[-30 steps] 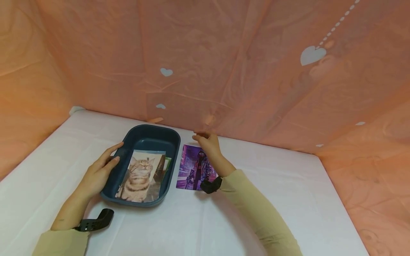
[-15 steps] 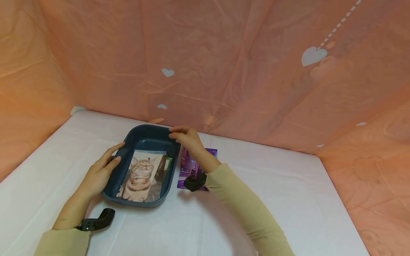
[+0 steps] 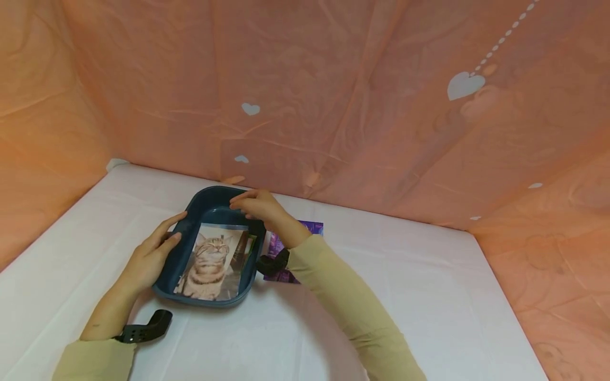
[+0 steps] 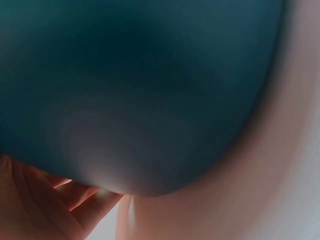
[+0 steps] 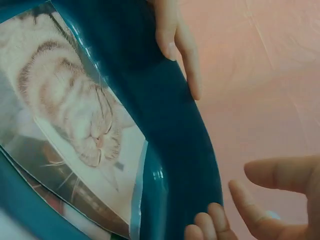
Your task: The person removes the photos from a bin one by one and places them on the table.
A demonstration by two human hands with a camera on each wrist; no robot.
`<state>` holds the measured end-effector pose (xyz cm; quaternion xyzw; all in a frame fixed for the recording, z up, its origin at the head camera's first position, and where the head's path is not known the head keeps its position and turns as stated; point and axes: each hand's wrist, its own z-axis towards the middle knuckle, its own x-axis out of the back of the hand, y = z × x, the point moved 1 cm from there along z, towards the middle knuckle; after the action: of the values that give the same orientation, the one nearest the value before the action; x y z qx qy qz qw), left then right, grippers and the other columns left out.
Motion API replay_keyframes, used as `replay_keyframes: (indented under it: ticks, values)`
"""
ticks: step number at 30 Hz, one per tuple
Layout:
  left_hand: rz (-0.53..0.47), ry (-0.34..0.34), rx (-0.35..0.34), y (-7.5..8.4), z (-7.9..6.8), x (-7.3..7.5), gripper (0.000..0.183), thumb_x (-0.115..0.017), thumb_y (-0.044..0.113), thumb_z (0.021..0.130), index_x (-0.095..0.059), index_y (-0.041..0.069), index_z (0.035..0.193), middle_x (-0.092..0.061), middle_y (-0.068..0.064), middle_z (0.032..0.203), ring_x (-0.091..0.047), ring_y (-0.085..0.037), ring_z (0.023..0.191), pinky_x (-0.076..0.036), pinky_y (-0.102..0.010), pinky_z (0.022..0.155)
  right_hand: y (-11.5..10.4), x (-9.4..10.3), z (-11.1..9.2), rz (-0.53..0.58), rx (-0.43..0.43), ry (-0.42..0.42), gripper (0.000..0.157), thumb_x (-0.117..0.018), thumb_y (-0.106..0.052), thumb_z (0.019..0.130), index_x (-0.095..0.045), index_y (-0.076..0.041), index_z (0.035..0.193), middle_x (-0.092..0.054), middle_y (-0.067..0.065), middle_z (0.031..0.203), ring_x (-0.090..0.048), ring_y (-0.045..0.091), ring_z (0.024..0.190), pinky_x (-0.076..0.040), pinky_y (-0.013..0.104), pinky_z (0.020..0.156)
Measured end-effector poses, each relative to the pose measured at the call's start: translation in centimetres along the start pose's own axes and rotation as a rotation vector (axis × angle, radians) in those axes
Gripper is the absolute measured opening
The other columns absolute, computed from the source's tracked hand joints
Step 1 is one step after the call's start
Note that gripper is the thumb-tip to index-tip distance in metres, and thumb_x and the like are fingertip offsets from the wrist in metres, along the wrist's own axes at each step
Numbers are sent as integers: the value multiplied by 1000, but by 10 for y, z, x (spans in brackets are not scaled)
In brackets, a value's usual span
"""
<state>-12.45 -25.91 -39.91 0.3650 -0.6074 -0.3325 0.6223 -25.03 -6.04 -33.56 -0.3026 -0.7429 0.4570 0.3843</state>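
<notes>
On the white table stands a dark blue plastic tub, its underside filling most of the left wrist view. My left hand grips its left rim, thumb on the inner side and fingers outside, as the right wrist view shows. Inside lies a cat photo on top of other picture cards, mostly covered. My right hand hovers over the tub's far right corner with nothing in it, thumb and forefinger apart. Under that forearm, right of the tub, a purple picture card lies partly hidden.
An orange-pink cloth with white hearts hangs along the table's back and sides. White tabletop extends to the right of the tub. Black bands with camera mounts sit on both wrists.
My right hand has moved left from above the purple card to over the tub's far right corner. The left hand keeps its grip, and the tub and cards stay in place.
</notes>
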Motion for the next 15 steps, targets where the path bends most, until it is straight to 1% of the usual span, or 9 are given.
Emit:
replay_keyframes:
  ticks: [3, 7, 10, 15]
  values:
    - [0, 3, -2, 0, 0, -1, 50, -30, 33, 105, -23, 21, 153, -43, -35, 134, -47, -49, 115, -35, -63, 90, 2, -4, 3, -34, -42, -46, 30, -62, -19, 92, -68, -4, 118, -63, 9, 126, -58, 26, 114, -49, 34, 94]
    - [-1, 4, -1, 1, 1, -2, 50, -30, 32, 105, -23, 21, 153, -44, -35, 134, -48, -48, 115, -36, -62, 91, 6, -8, 5, -90, -90, -92, 30, -62, -20, 92, -67, -6, 119, -61, 10, 129, -57, 26, 119, -47, 37, 98]
    - [-2, 3, 2, 1, 1, -3, 50, -30, 33, 105, -23, 22, 153, -44, -34, 134, -48, -48, 115, -36, -61, 90, 8, -11, 5, -171, -90, -105, 32, -62, -22, 92, -67, -7, 120, -61, 10, 128, -55, 26, 120, -45, 39, 100]
    - [-5, 2, 0, 2, 1, -4, 50, -29, 34, 105, -22, 23, 153, -46, -34, 133, -49, -47, 115, -37, -62, 90, 8, -13, 7, -293, -72, -104, 33, -63, -24, 90, -69, -10, 119, -61, 7, 128, -54, 23, 122, -43, 35, 102]
